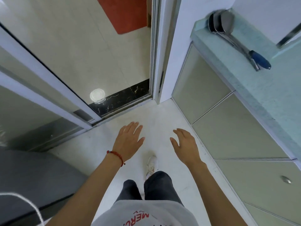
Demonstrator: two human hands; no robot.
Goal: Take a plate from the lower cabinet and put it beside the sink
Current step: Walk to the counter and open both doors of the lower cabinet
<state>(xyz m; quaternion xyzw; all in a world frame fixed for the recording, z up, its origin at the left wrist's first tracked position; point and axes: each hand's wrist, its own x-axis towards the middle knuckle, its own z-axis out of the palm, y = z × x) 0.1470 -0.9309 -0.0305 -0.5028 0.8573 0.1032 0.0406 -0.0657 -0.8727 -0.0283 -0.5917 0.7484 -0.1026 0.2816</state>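
I look straight down at a white kitchen floor. My left hand (128, 141), with a red bracelet at the wrist, hovers palm down with its fingers spread and holds nothing. My right hand (185, 145) hovers beside it, also empty with the fingers apart. Closed lower cabinet doors (231, 131) in pale grey-green run along the right under a light blue-green countertop (260, 75). One door low on the right has a small metal knob (285, 179). No plate and no sink are in sight.
Several metal ladles and spatulas (228, 25), one with a blue handle, lie on the countertop at upper right. A sliding glass door and its black threshold (123, 98) are ahead on the left. A dark grey appliance (32, 180) stands at lower left.
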